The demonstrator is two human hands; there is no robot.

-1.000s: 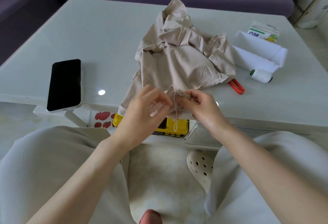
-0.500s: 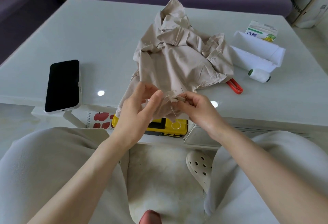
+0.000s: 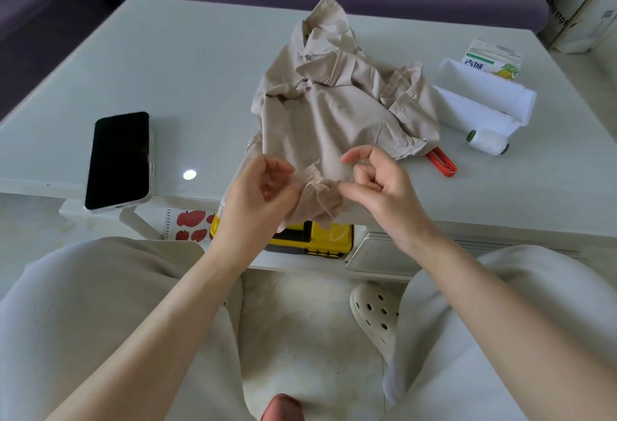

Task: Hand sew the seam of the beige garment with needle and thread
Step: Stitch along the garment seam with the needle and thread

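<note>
White desk (image 3: 200, 63) lies open across the upper left and middle left of the frame, with a black phone (image 3: 118, 160) at its near left edge. The crumpled beige garment (image 3: 334, 113) blocks the centre. At right, a folded white cloth (image 3: 484, 103), a thread spool (image 3: 489, 141), a carton (image 3: 494, 60) and an orange tool (image 3: 444, 163) crowd together, with open desk in front of them.
</note>
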